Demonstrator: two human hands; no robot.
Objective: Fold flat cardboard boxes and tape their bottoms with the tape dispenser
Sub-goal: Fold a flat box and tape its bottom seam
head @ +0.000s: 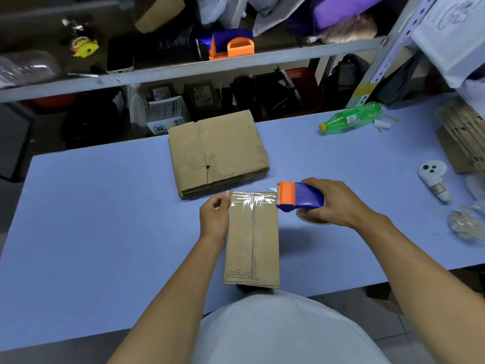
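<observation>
A folded-up cardboard box [252, 240] stands on the blue table [105, 206] in front of me, its closed flaps facing up. A strip of clear tape [253, 200] runs across its far end. My left hand [214, 214] holds the box's far left edge, thumb on the tape's end. My right hand [333, 203] grips the blue and orange tape dispenser [299, 197], whose orange head sits at the box's far right corner. A stack of flat cardboard boxes [217, 151] lies just beyond.
A green plastic bottle [350, 118] lies at the table's back right. A white controller [433, 179], crumpled plastic [464, 224] and more flat cardboard [462, 135] sit at the right edge. A second orange dispenser [232, 47] is on the cluttered shelf behind.
</observation>
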